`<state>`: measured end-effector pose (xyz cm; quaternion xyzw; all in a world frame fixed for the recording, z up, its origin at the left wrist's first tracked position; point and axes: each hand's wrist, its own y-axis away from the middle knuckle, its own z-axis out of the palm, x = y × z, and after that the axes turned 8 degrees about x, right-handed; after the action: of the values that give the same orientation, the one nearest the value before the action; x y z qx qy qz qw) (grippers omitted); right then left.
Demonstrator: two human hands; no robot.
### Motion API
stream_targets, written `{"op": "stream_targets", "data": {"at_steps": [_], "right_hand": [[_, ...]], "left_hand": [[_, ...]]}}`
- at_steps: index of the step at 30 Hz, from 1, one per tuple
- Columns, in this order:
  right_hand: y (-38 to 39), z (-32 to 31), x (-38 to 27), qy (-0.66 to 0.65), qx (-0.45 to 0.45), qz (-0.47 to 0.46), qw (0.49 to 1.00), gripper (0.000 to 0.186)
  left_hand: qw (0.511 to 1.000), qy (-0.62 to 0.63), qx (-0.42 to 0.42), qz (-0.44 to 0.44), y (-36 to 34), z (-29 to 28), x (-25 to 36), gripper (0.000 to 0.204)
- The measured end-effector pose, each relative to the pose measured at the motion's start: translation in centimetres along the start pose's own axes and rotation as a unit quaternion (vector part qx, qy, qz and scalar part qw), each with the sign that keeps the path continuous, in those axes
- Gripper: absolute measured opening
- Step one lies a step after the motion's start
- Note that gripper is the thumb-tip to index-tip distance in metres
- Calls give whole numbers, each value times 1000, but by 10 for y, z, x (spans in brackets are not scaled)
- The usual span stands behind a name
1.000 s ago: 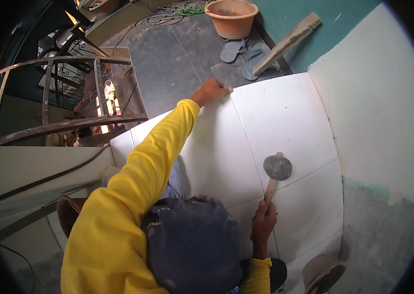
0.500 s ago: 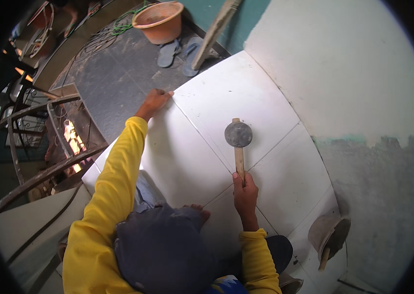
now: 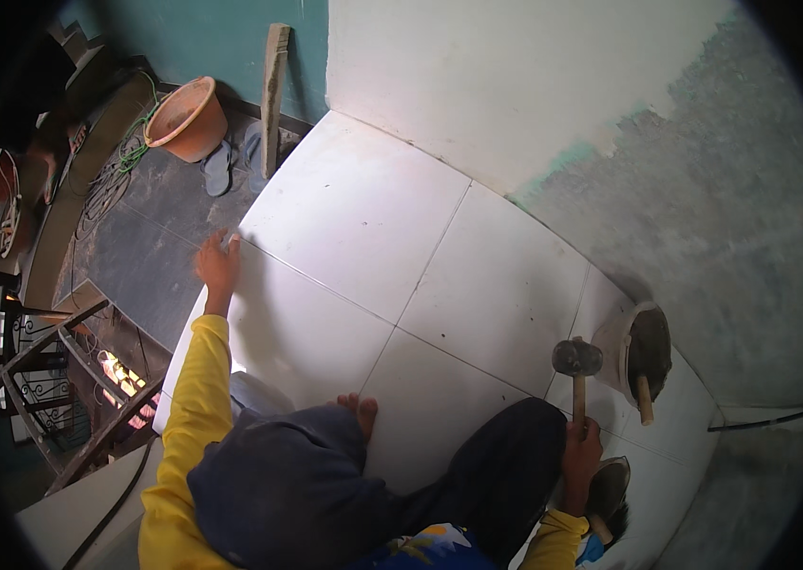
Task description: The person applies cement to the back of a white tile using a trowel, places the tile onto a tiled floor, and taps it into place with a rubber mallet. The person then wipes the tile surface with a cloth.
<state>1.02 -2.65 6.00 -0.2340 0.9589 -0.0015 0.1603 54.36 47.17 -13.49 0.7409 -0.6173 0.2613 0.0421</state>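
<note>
My right hand [image 3: 580,461], at the lower right beside my bent knee, is closed round the wooden handle of a rubber mallet [image 3: 576,357]. The mallet's dark head is over the white tiles, close to a grey bucket [image 3: 615,356] with a wooden handle sticking out of it. My left hand [image 3: 219,271] reaches to the left edge of the white tiled surface [image 3: 344,204], its fingers apart and slightly blurred. Nothing shows in that hand. Just right of my right hand is a second, smaller container [image 3: 611,484], also with a wooden handle in it, partly hidden.
Beyond the tiles' left edge lies a dark floor with an orange basin [image 3: 188,119], slippers [image 3: 218,169] and a green cord. A wooden plank [image 3: 274,100] leans on the teal wall. A metal frame [image 3: 69,380] stands at left. The partly bare wall [image 3: 687,161] borders the tiles.
The view has turned rightward. My right hand has carried the mallet from over the middle tiles back toward the bucket. My left hand stays by the tile edge, its fingers now more spread.
</note>
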Motion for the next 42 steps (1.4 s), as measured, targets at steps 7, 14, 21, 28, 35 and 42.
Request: {"op": "stream_targets", "data": {"at_steps": [7, 14, 21, 28, 35, 42], "right_hand": [[3, 29, 76, 37, -47, 205, 977, 36], [54, 57, 110, -15, -205, 30, 978, 39], [99, -41, 104, -135, -394, 77, 906, 35], [206, -274, 179, -103, -452, -61, 884, 31], [187, -454, 231, -122, -464, 376, 793, 29], [106, -493, 248, -149, -300, 376, 864, 32]], "left_hand": [[981, 79, -51, 169, 78, -49, 56, 41], [953, 163, -207, 152, 166, -150, 155, 43], [940, 170, -287, 72, 231, -281, 183, 43], [921, 19, -376, -98, 362, -499, 87, 37], [763, -219, -585, -166, 514, -710, 0, 48], [841, -116, -510, -136, 515, -656, 39, 50]]}}
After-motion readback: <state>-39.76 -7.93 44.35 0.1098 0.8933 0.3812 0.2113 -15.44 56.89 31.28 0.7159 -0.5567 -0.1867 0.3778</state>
